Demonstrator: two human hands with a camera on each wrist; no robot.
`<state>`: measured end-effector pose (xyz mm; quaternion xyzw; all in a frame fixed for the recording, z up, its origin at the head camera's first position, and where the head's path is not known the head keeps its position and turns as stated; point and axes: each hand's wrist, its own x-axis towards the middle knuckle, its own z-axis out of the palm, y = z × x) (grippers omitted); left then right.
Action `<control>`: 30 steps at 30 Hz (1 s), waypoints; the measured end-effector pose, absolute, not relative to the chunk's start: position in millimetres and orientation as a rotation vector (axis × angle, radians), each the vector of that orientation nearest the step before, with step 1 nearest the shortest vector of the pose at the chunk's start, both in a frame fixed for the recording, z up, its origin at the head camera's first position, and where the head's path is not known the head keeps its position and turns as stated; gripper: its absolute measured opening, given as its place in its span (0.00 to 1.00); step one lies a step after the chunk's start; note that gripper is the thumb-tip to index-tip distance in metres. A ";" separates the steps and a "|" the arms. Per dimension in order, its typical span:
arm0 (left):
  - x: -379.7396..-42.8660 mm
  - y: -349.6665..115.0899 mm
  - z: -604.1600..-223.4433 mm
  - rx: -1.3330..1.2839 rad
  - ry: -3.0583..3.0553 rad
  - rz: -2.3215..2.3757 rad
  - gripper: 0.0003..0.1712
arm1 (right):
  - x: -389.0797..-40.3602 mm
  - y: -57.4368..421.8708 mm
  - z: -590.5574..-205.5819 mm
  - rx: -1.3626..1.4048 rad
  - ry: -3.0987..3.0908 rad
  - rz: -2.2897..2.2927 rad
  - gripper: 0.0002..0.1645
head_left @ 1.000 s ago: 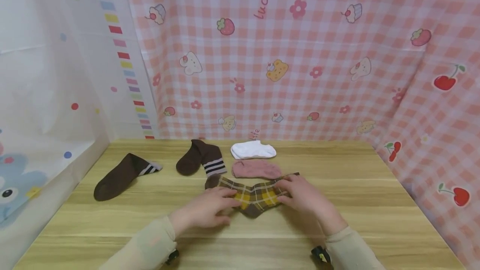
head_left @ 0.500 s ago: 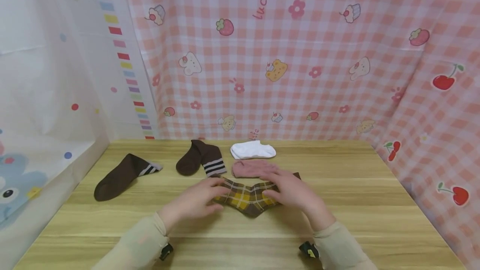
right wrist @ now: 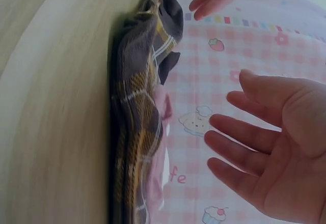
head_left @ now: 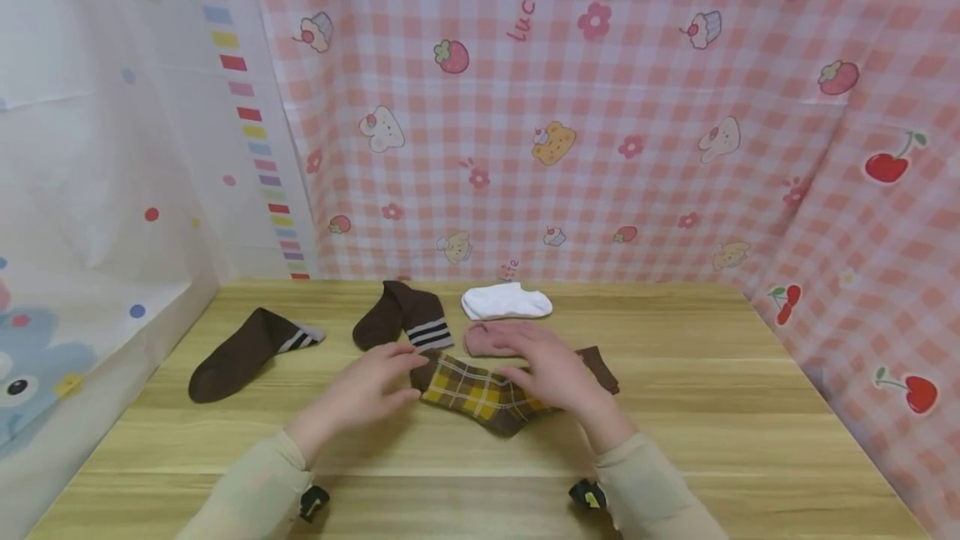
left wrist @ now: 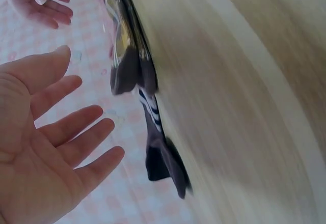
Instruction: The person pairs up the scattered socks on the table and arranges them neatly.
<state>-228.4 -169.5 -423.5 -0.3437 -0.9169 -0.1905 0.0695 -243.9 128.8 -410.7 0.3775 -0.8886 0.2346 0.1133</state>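
A brown and yellow plaid sock (head_left: 468, 390) lies bent on the table; the right wrist view shows two layers of plaid sock (right wrist: 137, 96) one on the other. My left hand (head_left: 360, 394) hovers by its left end, fingers spread and holding nothing, as the left wrist view of the hand (left wrist: 56, 137) confirms. Over its right part is my right hand (head_left: 551, 365), fingers extended and apart from the cloth in the right wrist view. It hides part of the plaid and of the pink sock (head_left: 487, 338) behind.
White socks (head_left: 506, 301) lie behind the pink one. A brown sock with a striped cuff (head_left: 405, 315) sits at the back, and another brown striped sock (head_left: 247, 357) lies to the left. Patterned cloth (head_left: 480, 107) hangs behind the wooden table (head_left: 465, 490).
Both hands have slid leftward above the plaid sock, uncovering its right end. The right hand has come off the cloth. The socks stay in place.
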 end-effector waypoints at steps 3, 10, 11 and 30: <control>-229.9 -176.0 -422.6 -0.974 -2.733 -0.610 0.24 | -246.5 123.2 -411.9 1.085 -2.576 0.675 0.30; -235.4 -190.2 -420.1 -0.821 -2.731 -0.667 0.23 | -250.5 110.0 -412.7 0.910 -2.683 0.702 0.26; -236.1 -191.9 -419.2 -0.791 -2.741 -0.680 0.23 | -251.4 107.9 -412.4 0.893 -2.696 0.716 0.25; -249.3 -218.0 -417.1 -0.356 -2.804 -0.880 0.24 | -277.0 77.3 -412.2 0.696 -2.821 0.944 0.22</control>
